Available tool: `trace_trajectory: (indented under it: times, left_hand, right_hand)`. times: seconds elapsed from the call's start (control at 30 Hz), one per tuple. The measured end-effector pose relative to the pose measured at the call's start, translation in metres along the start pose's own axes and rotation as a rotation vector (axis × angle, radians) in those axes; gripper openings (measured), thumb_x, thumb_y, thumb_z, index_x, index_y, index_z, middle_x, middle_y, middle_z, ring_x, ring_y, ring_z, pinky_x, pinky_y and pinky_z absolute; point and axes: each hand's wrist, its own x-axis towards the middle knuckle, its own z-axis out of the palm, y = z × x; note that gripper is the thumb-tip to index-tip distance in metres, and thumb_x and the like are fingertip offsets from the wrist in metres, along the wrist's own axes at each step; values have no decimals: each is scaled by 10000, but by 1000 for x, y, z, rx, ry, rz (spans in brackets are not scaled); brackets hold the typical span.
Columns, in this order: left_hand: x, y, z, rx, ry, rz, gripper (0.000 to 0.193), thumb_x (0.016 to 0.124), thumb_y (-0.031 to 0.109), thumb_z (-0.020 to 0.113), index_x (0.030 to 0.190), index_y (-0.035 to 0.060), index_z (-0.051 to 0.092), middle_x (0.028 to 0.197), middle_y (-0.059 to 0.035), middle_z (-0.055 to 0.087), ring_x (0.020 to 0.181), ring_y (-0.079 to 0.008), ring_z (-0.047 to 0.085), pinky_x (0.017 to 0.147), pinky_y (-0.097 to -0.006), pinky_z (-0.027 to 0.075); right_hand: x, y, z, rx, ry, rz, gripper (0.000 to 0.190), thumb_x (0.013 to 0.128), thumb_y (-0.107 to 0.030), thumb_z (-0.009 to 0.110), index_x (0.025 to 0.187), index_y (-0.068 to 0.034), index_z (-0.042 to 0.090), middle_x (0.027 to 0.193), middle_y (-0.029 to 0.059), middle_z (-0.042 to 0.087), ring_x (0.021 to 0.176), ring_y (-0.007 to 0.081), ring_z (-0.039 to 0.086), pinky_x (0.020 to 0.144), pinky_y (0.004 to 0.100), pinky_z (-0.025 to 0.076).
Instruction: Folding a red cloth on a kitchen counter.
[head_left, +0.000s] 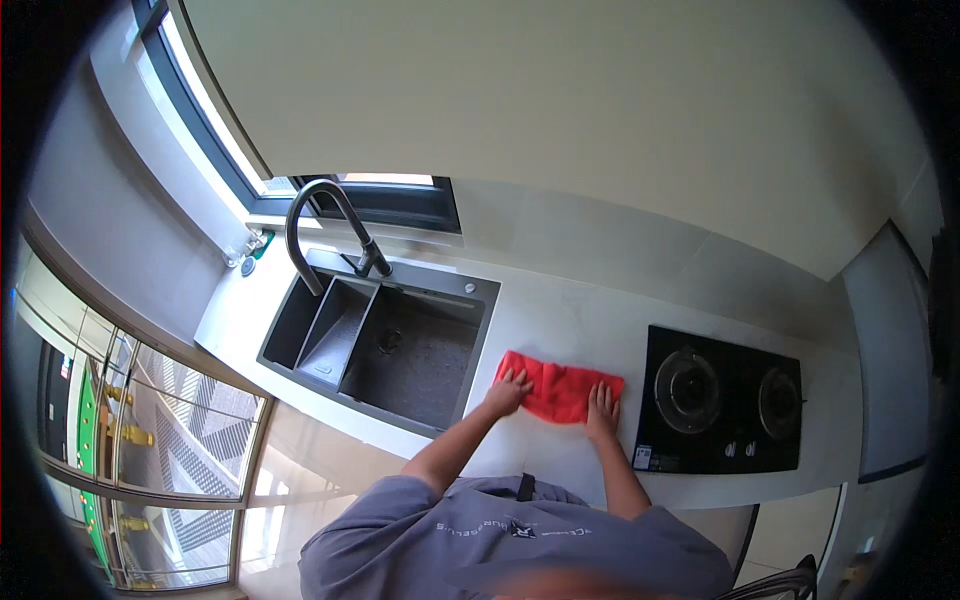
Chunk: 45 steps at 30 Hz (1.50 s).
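Note:
A red cloth (556, 391) lies spread and slightly wrinkled on the white countertop (540, 457), between the sink and the gas hob. My left hand (511, 391) rests on its left end, fingers apart and palm down. On the right end, my right hand (602, 411) lies with its fingers stretched out over the fabric. Both hands press on the cloth from above, without visibly gripping it. The cloth hides the counter surface beneath.
Left of the cloth is a dark sink (420, 352) with an arched faucet (330, 187). A black two-burner gas hob (718, 401) sits to the right. Wall cabinets (555, 97) overhang the back. Small glass items (251, 244) stand in the far left corner.

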Motion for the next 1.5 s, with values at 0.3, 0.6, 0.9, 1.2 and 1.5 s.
trace_trajectory:
  times: [0.3, 0.6, 0.9, 1.2, 1.5]
  left_hand:
    - [-36, 39, 4, 100, -13, -17, 455, 844, 172, 553, 1296, 119, 543, 1373, -265, 470, 1139, -495, 527, 853, -496, 521]
    - [-111, 97, -19, 44, -141, -173, 463, 894, 272, 519, 1306, 60, 509, 1359, -289, 471, 1118, -489, 557, 826, -640, 468]
    - [13, 35, -20, 219, 72, -233, 517, 904, 250, 512, 1366, 24, 458, 1408, -275, 444, 1256, -498, 448, 1081, -580, 303]
    - [-150, 85, 22, -48, 254, 59, 646, 866, 194, 502, 1440, -44, 328, 1469, -345, 285, 1365, -531, 281, 1106, -551, 302]
    - [-25, 37, -7, -10, 88, -109, 648, 852, 114, 521, 1451, -19, 312, 1484, -330, 270, 1351, -547, 284, 1085, -569, 322]
  right_hand:
    - [-56, 7, 56, 8, 166, 106, 822, 770, -134, 703, 1485, -84, 300, 1573, 126, 248, 1452, 285, 238, 1164, 489, 213]
    - [-106, -16, 26, 111, -125, 172, 726, 815, -88, 634, 1475, -80, 329, 1564, 108, 275, 1450, 282, 242, 1157, 503, 224]
    - [7, 1, 6, 18, 98, 149, 672, 907, -155, 548, 1510, -97, 256, 1590, 74, 223, 1460, 244, 220, 1181, 471, 168]
    - [-143, 1, 66, 147, 62, -35, 915, 719, -84, 654, 1519, -53, 210, 1589, 154, 184, 1468, 316, 182, 1168, 538, 145]
    - [-17, 9, 27, 208, 280, 37, 917, 710, -174, 764, 1498, -102, 300, 1575, 85, 263, 1460, 270, 218, 1175, 503, 165]
